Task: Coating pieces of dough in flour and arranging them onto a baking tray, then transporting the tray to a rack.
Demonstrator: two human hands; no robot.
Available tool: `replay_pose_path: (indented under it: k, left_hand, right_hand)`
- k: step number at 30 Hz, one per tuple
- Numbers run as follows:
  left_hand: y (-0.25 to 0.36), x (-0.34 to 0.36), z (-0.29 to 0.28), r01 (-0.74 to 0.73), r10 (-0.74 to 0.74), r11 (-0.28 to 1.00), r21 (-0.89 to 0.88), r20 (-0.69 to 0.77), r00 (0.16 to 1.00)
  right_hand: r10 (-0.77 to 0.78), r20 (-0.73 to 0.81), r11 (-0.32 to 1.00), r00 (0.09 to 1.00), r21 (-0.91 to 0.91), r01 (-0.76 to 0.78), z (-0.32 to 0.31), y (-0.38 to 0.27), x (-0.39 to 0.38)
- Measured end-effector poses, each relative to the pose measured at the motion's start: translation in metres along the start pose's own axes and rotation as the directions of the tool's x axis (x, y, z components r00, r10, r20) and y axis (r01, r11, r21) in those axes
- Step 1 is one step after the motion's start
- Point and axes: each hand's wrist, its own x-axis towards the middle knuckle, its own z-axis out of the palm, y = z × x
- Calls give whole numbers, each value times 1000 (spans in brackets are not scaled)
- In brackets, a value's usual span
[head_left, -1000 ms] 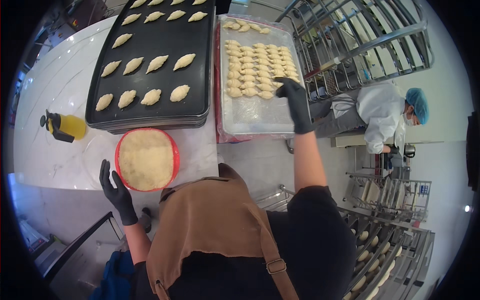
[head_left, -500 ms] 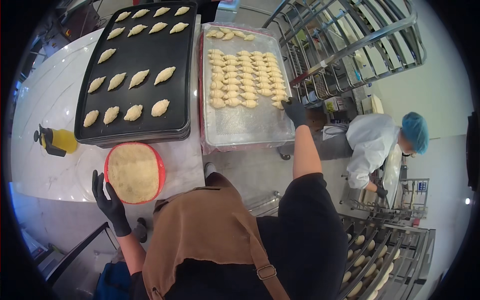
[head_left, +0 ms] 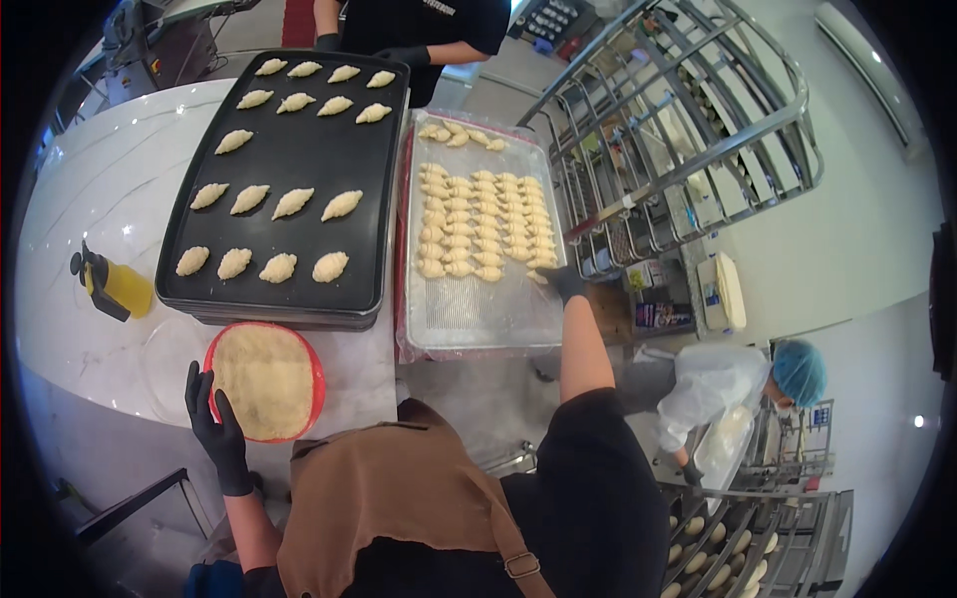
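Note:
My right hand (head_left: pixel 568 283), black-gloved, is at the right edge of a silver perforated tray (head_left: pixel 478 317). Its fingers are closed on a small unbaked croissant (head_left: pixel 537 277) at the near end of the right-hand row; the fingertips are partly hidden. More pale croissants (head_left: pixel 487 245) lie in tight rows on this tray, with a loose group at its far end. My left hand (head_left: pixel 217 431), also gloved, is open beside a red bowl (head_left: pixel 320 384) filled with beige crumbs. Left of the silver tray, a stack of black baking trays (head_left: pixel 289 159) carries spaced-out, crumb-coated croissants (head_left: pixel 292 203).
A yellow spray bottle (head_left: pixel 122 286) stands on the white marble table (head_left: pixel 95 209). A person in black (head_left: pixel 419 30) is behind the black trays. Metal racks (head_left: pixel 688 140) stand to the right. A co-worker in a blue hair cover (head_left: pixel 800 373) handles a tray there.
The view has shifted, so the trays and bowl sit lower in the picture. The croissant at my right fingers now lies slightly out of its row. The person behind the trays shows more.

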Motion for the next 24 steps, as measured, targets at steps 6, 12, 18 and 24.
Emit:
replay_pose_path:
  k: [6, 12, 18, 24]
  left_hand:
    - [-9, 0, 9, -24, 25, 998, -66, 14, 1000]
    - [1, 5, 9, -59, 59, 995, -81, -4, 998]
    - [10, 30, 25, -128, 133, 980, -149, 19, 991]
    - [20, 34, 26, -134, 139, 978, -157, 21, 990]
  right_hand:
    - [-305, -88, 944, 948, 106, 313, 3, 32, -4]
    - [157, -23, 825, 987, 552, -118, 6, -54, -73]
    - [294, 171, 463, 940, 835, -297, 7, -31, -55]
    - [223, 309, 138, 925, 929, -344, 13, -34, -62]
